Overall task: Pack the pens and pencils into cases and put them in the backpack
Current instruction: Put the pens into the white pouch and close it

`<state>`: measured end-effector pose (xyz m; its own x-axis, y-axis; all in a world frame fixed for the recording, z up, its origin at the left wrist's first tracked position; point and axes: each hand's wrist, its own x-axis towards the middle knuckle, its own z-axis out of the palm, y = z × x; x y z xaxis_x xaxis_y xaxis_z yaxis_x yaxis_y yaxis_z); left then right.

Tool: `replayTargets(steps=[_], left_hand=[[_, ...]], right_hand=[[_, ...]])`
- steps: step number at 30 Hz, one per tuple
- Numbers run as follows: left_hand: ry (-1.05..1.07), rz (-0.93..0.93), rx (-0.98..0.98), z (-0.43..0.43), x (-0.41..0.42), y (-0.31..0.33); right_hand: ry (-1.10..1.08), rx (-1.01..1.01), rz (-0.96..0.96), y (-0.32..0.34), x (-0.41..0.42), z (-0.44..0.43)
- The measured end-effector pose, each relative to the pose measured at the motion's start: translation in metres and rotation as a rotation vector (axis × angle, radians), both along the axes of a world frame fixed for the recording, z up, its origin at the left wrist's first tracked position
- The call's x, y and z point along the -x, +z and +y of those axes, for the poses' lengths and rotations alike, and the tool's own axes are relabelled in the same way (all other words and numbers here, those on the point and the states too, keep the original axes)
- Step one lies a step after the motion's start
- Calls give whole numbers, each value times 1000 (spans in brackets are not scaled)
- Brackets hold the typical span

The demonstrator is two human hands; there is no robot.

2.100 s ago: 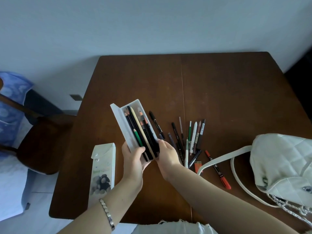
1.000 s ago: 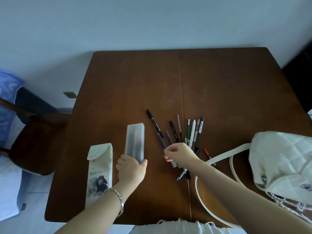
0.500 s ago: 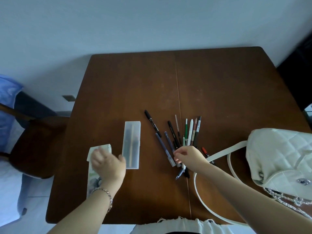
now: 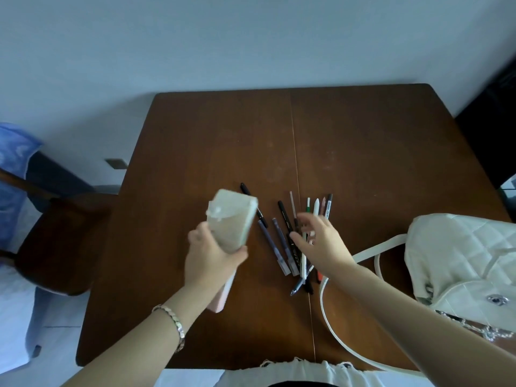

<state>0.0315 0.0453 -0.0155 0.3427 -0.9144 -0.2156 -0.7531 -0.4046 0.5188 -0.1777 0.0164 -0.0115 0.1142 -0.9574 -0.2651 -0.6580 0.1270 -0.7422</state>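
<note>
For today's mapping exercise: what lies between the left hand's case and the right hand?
Head view: between the case and the right hand, several loose dark pens lie on the table.

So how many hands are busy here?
2: the left hand grips a pencil case held above the table; the right hand hovers open over the loose pens.

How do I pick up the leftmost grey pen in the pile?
Pinch the grey pen at mid-barrel from above, probably coming from its left: it lies flat, with bare table on that side and a second pen close on its right.
</note>
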Motion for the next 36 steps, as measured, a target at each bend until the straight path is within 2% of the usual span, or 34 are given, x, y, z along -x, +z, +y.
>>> replayTargets(steps=[3, 6, 9, 10, 13, 15, 18, 20, 22, 25, 28, 30, 32, 33, 34, 36], left_hand=[[-293, -73, 80, -8, 30, 18], [-371, -175, 51, -14, 41, 29], [-493, -302, 59, -14, 45, 35], [-533, -314, 65, -12, 46, 35], [-641, -305, 33, -4, 49, 31], [-682, -301, 25, -2, 47, 26], [-721, -314, 41, -5, 34, 22], [-750, -350, 47, -9, 19, 18], [-771, -381, 24, -13, 5, 16], [-752, -294, -105, -16, 5, 23], [-621, 12, -291, -19, 18, 32], [-523, 188, -274, -20, 23, 32], [-391, 276, -224, -20, 25, 31], [-334, 286, -211, -20, 25, 30], [-286, 276, -200, -20, 24, 29], [-201, 258, -175, -21, 22, 24]], right_hand=[[121, 55, 79, 19, 2, -13], [225, -26, 163, 29, 12, -18], [134, -74, -45, 32, 17, -12], [112, -70, -54, 30, 18, -10], [81, 11, 84, 18, 17, -1], [-9, -43, 82, 7, 19, 4], [-266, -133, -24, 3, 33, -1], [-431, -126, -50, 5, 50, -12], [-503, -93, -96, 6, 63, -21], [-485, -12, -110, 10, 63, -28], [-415, 30, -195, 24, 50, -38], [-335, 8, -305, 34, 41, -44], [-292, -44, -436, 38, 36, -47], [-274, -64, -436, 35, 36, -46], [-237, -74, -341, 27, 39, -45], [-106, -152, 47, -1, 50, -39]])
